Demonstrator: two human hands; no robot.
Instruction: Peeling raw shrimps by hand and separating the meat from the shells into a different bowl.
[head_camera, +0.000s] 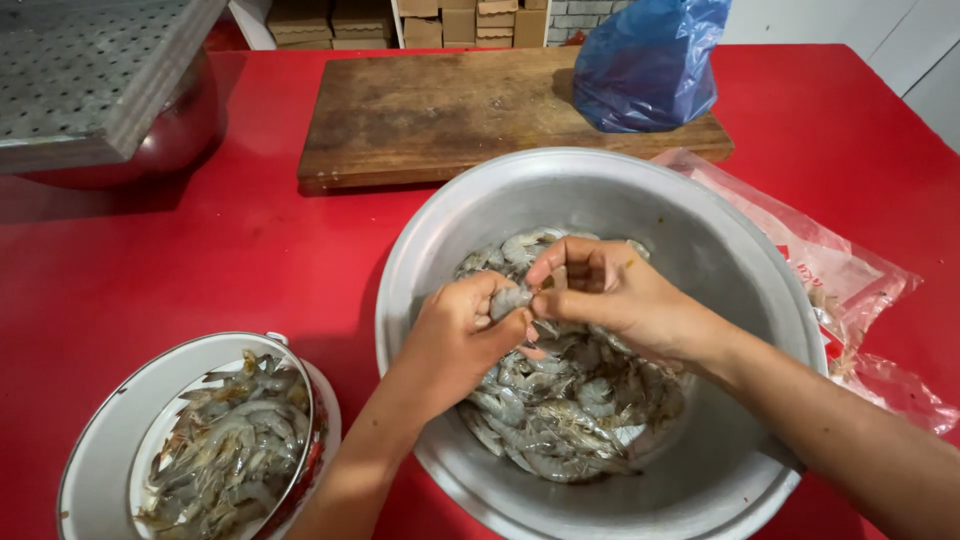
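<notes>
Grey raw shrimp everywhere, and nearest the camera sits a white enamel bowl (95, 455) at lower left, its own heap of shrimp (225, 450) lying well apart from the action. Up a little, the big aluminium basin (700, 240) holds the main pile of shrimp (560, 410), and right above that pile both hands are at work on a single shrimp (510, 298). The left hand (455, 340) is curled tight around it, thumb and fingers pinching the body, while the right hand (605, 295) closes in from the other side, fingertips pressed together on the end of the same shrimp. Neither hand is spread; both are closed small and precise. By the look of it this is the peeling or heading step, one piece mid-clean, and the next move calls for a firm pull apart without tearing the flesh. Just right of the basin lies a crumpled clear plastic bag (830, 270). Farther back, a worn wooden cutting board (440, 110) carries a blue plastic bag (645, 65), all on the red table (200, 260), with a perforated metal tray (80, 70) over a steel pot at far left.
</notes>
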